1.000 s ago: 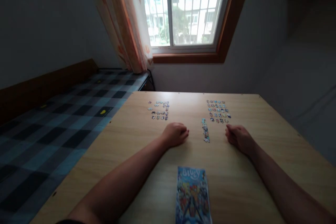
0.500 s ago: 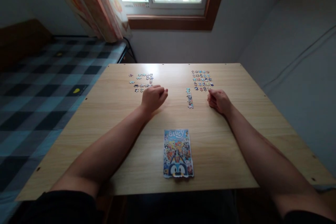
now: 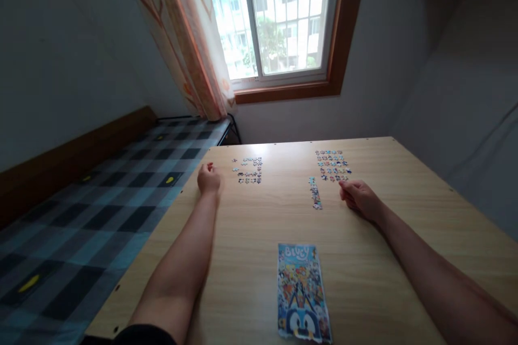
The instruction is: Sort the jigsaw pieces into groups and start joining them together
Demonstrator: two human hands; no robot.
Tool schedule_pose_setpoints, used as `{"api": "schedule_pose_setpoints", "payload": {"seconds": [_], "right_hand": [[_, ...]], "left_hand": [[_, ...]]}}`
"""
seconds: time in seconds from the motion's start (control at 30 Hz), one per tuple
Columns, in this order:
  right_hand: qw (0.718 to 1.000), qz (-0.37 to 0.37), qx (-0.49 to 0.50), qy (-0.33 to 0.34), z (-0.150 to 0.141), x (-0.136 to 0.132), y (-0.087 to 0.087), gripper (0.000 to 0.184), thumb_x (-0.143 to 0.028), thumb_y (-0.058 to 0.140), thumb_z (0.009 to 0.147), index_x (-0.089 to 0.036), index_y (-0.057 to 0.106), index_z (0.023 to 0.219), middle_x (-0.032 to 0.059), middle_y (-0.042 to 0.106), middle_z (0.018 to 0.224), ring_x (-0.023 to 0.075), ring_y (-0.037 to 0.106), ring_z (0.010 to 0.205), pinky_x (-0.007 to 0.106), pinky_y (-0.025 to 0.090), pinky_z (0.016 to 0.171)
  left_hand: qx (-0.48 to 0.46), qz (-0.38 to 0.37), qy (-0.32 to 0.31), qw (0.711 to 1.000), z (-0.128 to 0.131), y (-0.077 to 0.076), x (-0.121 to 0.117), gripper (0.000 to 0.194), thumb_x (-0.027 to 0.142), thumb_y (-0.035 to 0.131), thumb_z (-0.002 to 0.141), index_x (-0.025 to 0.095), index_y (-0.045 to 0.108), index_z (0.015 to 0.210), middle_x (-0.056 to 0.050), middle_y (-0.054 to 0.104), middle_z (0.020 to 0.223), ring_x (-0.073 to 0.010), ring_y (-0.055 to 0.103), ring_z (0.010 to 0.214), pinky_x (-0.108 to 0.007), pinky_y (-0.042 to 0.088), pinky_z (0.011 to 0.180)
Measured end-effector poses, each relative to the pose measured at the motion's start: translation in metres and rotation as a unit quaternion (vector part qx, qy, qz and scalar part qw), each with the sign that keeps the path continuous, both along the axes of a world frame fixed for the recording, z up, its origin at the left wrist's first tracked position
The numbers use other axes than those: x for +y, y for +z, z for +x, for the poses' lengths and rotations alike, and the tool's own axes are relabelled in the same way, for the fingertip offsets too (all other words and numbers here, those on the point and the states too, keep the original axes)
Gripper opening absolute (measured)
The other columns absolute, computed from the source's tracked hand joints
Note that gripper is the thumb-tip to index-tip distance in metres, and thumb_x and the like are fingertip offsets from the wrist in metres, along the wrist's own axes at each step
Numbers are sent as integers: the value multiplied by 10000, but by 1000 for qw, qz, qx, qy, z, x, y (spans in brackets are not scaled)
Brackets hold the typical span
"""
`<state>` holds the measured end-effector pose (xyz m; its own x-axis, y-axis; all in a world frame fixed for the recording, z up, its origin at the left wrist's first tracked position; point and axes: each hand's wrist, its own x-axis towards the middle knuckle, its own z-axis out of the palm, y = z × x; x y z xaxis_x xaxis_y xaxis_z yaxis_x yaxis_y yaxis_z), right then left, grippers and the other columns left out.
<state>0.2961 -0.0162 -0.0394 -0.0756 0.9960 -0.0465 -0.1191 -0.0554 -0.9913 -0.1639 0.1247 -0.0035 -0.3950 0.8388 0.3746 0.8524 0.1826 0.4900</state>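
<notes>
My left hand (image 3: 209, 178) is at the table's left side, fingers curled in and palm hidden. Just right of it lies a group of jigsaw pieces (image 3: 259, 168), some joined along its right side and others loose. My right hand (image 3: 360, 199) rests closed on the table, thumb against the curled fingers; whether anything is inside cannot be seen. Close beyond it, loose jigsaw pieces (image 3: 332, 164) lie in several rows. A narrow joined strip of puzzle pieces (image 3: 315, 194) lies to the left of my right hand.
A colourful Bluey picture sheet or packet (image 3: 302, 291) lies on the wooden table (image 3: 251, 259) near me. A bed with a checked cover (image 3: 133, 199) stands along the left edge. Behind the table are a window (image 3: 283, 27) and a patterned curtain (image 3: 182, 38).
My left hand has moved left, from the right side of the left puzzle group to its outer side. My right hand stays closed near the rows. The view has tilted up and turned left.
</notes>
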Motion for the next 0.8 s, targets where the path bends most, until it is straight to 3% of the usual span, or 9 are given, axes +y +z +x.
{"api": "schedule_pose_setpoints", "payload": {"seconds": [0.13,0.33,0.53,0.8], "right_hand": [[1000,-3,2,-2,-2,-1,3,526,-609,652,797,-163,567,531,-77,313,350,39,208,317,208,119,338],[1000,-1,-3,-10,-5,-1,6,540,-633,650,780,-170,560,517,-79,310,341,41,199,311,208,111,337],[1000,14,-2,-7,-6,1,6,541,-625,639,799,-167,559,522,-83,305,341,37,203,307,199,129,332],[1000,21,-2,-5,-5,6,2,535,-621,610,806,-171,548,523,-84,303,328,34,193,294,189,128,315]], "left_hand": [[16,-30,-31,999,-3,-12,13,381,269,510,892,132,624,1228,-164,675,1198,-279,613,1106,-365,463,945],[64,-60,-96,992,5,-11,40,400,363,575,869,160,700,1191,-134,667,1262,-282,571,1170,-358,400,1031],[79,-85,-76,990,14,-6,61,466,497,613,831,201,728,1171,-128,684,1227,-308,566,1138,-401,413,989],[70,-144,-77,984,18,6,79,373,481,673,787,226,761,1044,-96,709,1134,-309,563,1093,-410,422,948]]}}
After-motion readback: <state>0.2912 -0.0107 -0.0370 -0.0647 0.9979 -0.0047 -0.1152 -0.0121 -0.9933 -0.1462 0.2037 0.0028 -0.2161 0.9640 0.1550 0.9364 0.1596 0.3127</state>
